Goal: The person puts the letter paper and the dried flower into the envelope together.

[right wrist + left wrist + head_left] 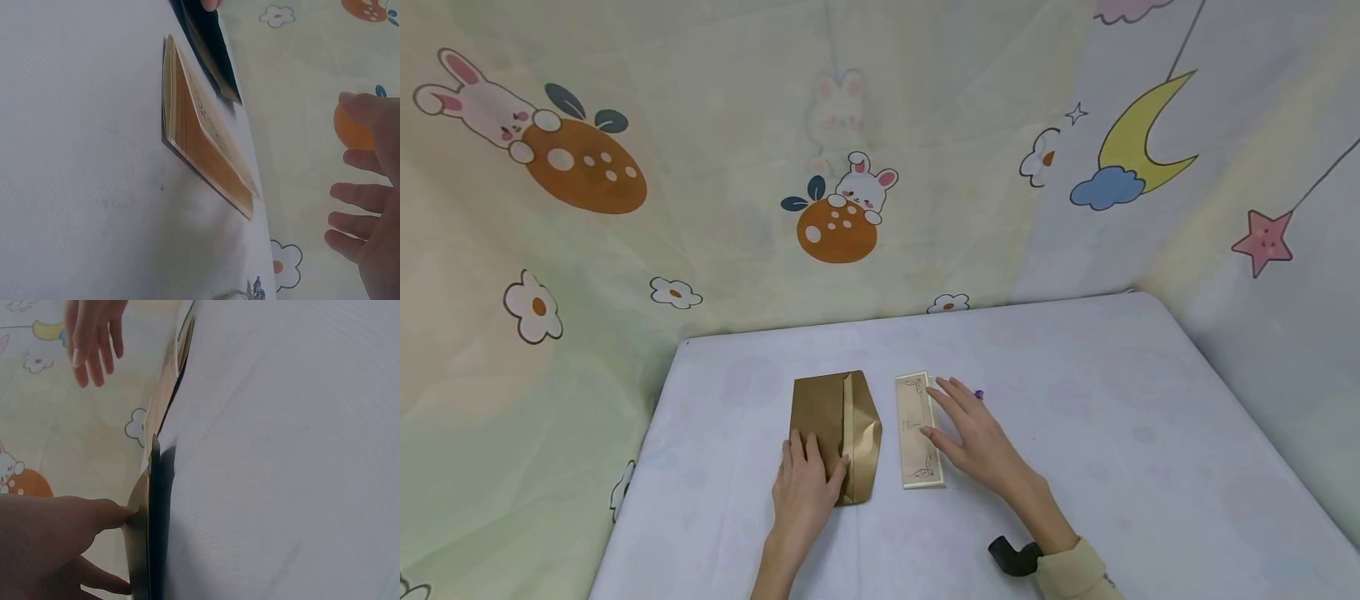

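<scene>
The gold envelope [817, 408] lies flat under the left fingers, flap extended toward the right hand [981, 446]. Left hand [803, 483]: fingers extended and resting on the envelope, thumb near the pocket's mouth; no grip observed. Right hand: fingers spread, gripping nothing, over the right-hand edge of the cream card [916, 433], which lies between the hands. Its layers stand slightly apart on the side facing the right fingers. Assessment: both pieces appear light. The envelope's glossy paper is probably slippery and easily creased; gentle pressure beside the left thumb should steady it. The card appears stiffer; recommended hold is by its long edges, between right thumb and fingertips, layers together.
</scene>
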### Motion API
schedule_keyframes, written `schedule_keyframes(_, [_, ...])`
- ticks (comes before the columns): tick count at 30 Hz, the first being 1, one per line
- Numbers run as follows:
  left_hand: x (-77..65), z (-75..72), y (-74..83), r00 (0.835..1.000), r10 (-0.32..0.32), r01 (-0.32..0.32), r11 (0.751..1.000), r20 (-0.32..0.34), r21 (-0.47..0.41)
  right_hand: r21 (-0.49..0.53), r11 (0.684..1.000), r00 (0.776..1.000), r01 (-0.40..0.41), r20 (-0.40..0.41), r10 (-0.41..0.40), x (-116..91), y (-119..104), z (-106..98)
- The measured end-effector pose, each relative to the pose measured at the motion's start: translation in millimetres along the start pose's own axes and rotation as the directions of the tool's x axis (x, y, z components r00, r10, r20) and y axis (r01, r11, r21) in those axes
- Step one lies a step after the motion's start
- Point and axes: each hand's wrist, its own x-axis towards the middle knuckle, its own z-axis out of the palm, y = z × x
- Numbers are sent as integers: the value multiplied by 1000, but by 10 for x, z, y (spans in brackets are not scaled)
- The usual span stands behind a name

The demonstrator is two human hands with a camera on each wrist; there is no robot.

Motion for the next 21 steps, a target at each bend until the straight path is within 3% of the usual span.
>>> schedule_keyframes(12, [-3,-2,-2,1000,15,-15,1000,-27,13,26,999,999,40,18,-40,36,-103,84])
schedule_keyframes(21, [8,12,-13,999,17,-17,1000,-28,24,51,990,991,133,-10,-133,102,-196,179])
